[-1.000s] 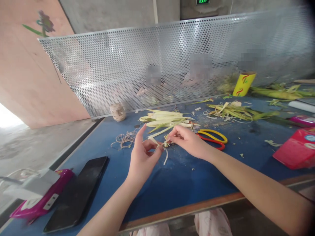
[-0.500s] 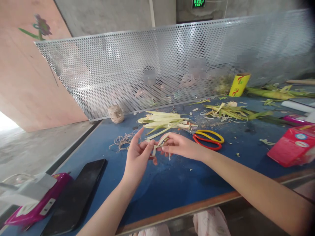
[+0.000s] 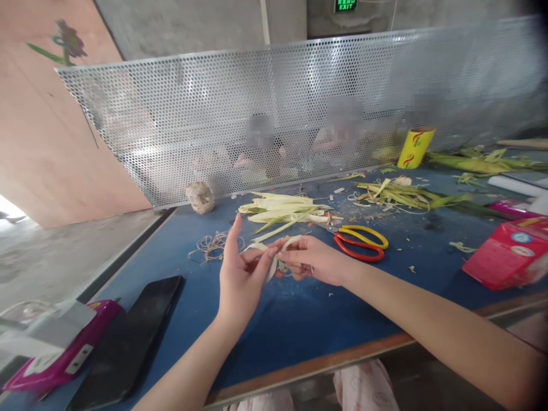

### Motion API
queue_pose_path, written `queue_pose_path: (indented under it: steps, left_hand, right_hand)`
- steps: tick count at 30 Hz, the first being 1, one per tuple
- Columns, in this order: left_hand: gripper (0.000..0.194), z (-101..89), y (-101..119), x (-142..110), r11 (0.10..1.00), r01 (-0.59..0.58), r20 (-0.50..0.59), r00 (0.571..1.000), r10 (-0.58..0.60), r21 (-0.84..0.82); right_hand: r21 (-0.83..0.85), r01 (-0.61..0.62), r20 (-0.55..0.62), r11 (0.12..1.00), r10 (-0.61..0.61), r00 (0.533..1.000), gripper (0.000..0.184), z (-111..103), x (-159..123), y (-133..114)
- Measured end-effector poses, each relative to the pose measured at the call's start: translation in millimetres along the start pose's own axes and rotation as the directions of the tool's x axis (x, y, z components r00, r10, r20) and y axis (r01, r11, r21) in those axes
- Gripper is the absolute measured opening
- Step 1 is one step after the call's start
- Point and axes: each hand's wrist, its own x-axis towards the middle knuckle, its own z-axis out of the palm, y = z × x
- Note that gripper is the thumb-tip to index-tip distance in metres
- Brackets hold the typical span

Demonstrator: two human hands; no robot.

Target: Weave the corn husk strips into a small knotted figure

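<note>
Between both hands, above the blue table (image 3: 317, 337), is a thin pale corn husk strip (image 3: 271, 272), bent into loops. My left hand (image 3: 242, 273) pinches it between thumb and fingers, with the index finger pointing up. From the other side my right hand (image 3: 309, 260) grips the strip with curled fingertips close to the left thumb. Fingers hide part of the strip. Just beyond the hands lies a pile of pale husks (image 3: 278, 206). Scissors (image 3: 363, 242) with red and yellow handles lie right of my right hand. A tangle of twine (image 3: 210, 246) sits left of the fingers.
A black phone (image 3: 132, 337) and a magenta power strip (image 3: 77, 348) lie at left. Along the back stand a wrapped lump (image 3: 200, 197), a perforated metal screen (image 3: 205, 125) and a yellow roll (image 3: 416, 148). Green husks (image 3: 398, 194) and a red packet (image 3: 505, 254) are at right. People sit behind the screen.
The hands have drawn closer together on the strip, and the right fingers have curled in more. A loop of strip now shows beyond the left fingers.
</note>
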Motion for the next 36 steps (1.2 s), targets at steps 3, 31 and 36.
queue_pose_path:
  steps: [3,31,36]
  left_hand:
    - [0.084,1.0,1,-1,0.999,-0.016,-0.023,1.000,0.017,0.035]
    - [0.099,-4.2,-3,5,0.984,0.106,0.172,0.982,-0.081,-0.141]
    - [0.109,-5.1,-5,5,0.974,0.186,0.196,0.968,-0.158,-0.131]
  right_hand:
    - [-0.006,-0.050,0.003,0.999,0.050,0.999,0.023,-1,-1,0]
    - [-0.315,0.081,-0.043,0.946,-0.099,0.994,0.024,-3,-4,-7]
    - [-0.335,0.061,-0.159,0.940,-0.120,0.980,0.024,-6,0,-5]
